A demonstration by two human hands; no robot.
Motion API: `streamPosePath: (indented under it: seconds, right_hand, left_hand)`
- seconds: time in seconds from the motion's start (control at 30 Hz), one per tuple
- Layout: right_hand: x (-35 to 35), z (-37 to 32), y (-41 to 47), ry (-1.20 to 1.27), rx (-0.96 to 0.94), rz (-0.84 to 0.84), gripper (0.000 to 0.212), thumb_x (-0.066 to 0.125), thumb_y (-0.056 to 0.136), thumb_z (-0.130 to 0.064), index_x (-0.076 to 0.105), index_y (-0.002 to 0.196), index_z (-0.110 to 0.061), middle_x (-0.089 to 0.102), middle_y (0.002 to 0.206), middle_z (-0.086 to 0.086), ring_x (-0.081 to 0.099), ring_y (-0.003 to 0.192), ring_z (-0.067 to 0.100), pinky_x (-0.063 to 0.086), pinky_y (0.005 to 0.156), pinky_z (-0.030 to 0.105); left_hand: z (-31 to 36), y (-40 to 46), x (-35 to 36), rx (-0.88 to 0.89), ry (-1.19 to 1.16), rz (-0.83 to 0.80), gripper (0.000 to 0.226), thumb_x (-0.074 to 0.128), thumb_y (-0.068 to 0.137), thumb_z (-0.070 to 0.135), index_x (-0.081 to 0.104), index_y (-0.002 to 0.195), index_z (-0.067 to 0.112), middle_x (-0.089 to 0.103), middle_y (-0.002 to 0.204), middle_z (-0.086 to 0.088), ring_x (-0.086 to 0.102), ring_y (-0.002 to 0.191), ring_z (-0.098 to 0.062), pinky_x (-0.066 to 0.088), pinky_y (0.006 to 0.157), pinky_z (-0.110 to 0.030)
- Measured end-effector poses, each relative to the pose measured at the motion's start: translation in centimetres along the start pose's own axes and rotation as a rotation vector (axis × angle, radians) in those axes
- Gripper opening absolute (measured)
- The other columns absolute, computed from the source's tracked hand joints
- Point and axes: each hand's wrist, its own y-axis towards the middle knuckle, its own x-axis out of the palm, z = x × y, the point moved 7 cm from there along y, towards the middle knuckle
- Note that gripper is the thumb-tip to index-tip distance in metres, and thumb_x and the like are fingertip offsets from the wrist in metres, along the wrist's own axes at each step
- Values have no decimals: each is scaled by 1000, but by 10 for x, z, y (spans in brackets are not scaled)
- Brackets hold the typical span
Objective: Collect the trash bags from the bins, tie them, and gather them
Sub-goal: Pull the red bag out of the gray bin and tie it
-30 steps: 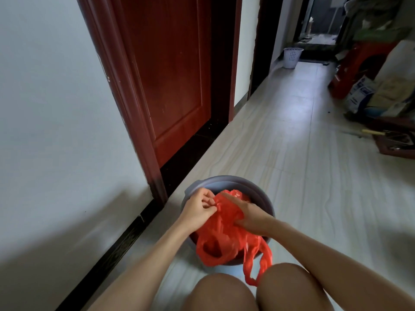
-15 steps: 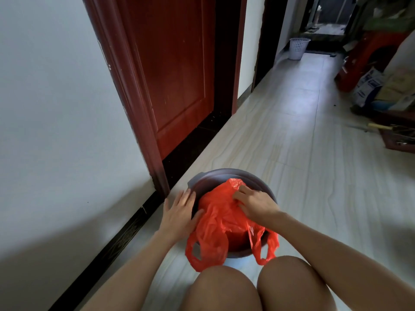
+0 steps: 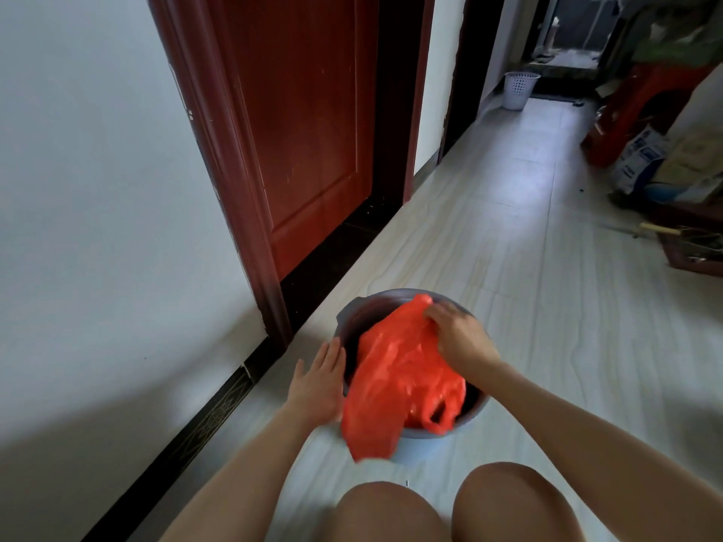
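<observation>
— What's the person doing down there by the door?

— Crouching over a round grey bin [image 3: 354,312] that's sitting on the pale tiled floor [image 3: 528,267], just out from the dark red door [image 3: 305,123]. An orange-red trash bag [image 3: 395,381] is lying half in the bin, its near end spilling over the rim toward the knees.

— Are both hands on it?

— The right hand [image 3: 457,338] is gripping the bag's top end at the far side of the bin, fingers curled into the plastic. The left hand [image 3: 319,379] is lying flat against the bin's outer wall on the left, fingers straight and together, holding nothing.

— Is the bag tied?

— One handle loop is hanging loose at the near right side. Beyond that I can't tell; the plastic is bunching up under the right hand.

— Anything else in the hallway?

— A white perforated basket [image 3: 520,90] is standing far down the corridor, and boxes and clutter [image 3: 657,162] are piling along the right wall.
</observation>
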Motion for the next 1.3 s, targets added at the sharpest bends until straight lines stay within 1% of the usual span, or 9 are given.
streamPosePath:
  seconds: [0.13, 0.2, 0.3, 0.4, 0.47, 0.6, 0.8, 1.13, 1.3]
  right_hand:
    - [-65, -6, 24, 148, 33, 244, 26, 42, 86, 5, 59, 105, -1, 58, 101, 18, 59, 88, 36, 41, 74, 35]
    - [-85, -5, 31, 128, 36, 277, 26, 40, 88, 4, 58, 106, -2, 57, 102, 17, 58, 89, 37, 42, 75, 38]
    - [-109, 2, 29, 107, 105, 351, 26, 38, 88, 5, 56, 105, -1, 57, 104, 17, 57, 90, 38, 41, 73, 37]
    - [-136, 4, 26, 112, 174, 454, 29, 37, 87, 3, 57, 107, -2, 57, 110, 17, 57, 93, 39, 41, 75, 37]
    - [-159, 4, 22, 113, 208, 521, 29, 38, 87, 0, 57, 109, -3, 57, 114, 17, 56, 97, 38, 42, 79, 38]
    - [-203, 25, 2, 60, 361, 633, 24, 41, 88, -5, 56, 106, -1, 56, 113, 19, 54, 98, 39, 40, 79, 38]
    - [-224, 84, -48, 16, 584, 612, 23, 48, 82, -4, 61, 101, -1, 58, 112, 22, 54, 105, 40, 42, 87, 39]
    - [-182, 181, -130, 77, 767, 416, 23, 52, 82, -2, 66, 100, -1, 65, 109, 24, 58, 105, 38, 44, 86, 38]
    - [-160, 212, -167, 115, 696, 258, 27, 51, 80, 1, 67, 100, -7, 66, 109, 14, 58, 106, 30, 43, 85, 32]
  left_hand:
    - [0, 10, -5, 29, -163, -47, 115, 36, 45, 96, 26, 142, 36, 23, 150, 11, 20, 141, -19, 15, 116, -35]
    - [0, 14, -27, 48, -196, -49, 121, 51, 39, 90, 28, 142, 31, 31, 148, 6, 26, 139, -20, 21, 115, -35]
    - [-3, 11, -92, -18, -267, 82, 104, 50, 55, 72, 28, 143, 21, 28, 150, -4, 23, 140, -27, 26, 112, -44]
    - [-7, 13, -141, -58, -374, 233, 70, 46, 60, 60, 52, 121, 28, 53, 130, -5, 47, 124, -28, 43, 99, -45]
    - [5, 16, -161, 7, -393, 296, 70, 49, 55, 59, 51, 117, 29, 57, 123, -4, 53, 117, -26, 46, 94, -45]
    - [60, -12, -191, 143, -504, 341, 86, 69, 76, 38, 23, 145, 14, 28, 149, -8, 29, 138, -22, 26, 113, -35]
    - [121, -10, -203, 259, -511, 346, 98, 68, 80, 34, 1, 148, 13, 11, 155, -10, 18, 142, -23, 19, 114, -34]
    - [252, 8, -152, 469, 17, 269, 102, 64, 81, 41, -14, 145, 29, -22, 154, -2, -16, 143, -27, 11, 114, -52]
    - [319, 23, -102, 587, 250, 179, 115, 70, 75, 43, -23, 142, 32, -31, 151, -5, -28, 139, -30, -4, 112, -57]
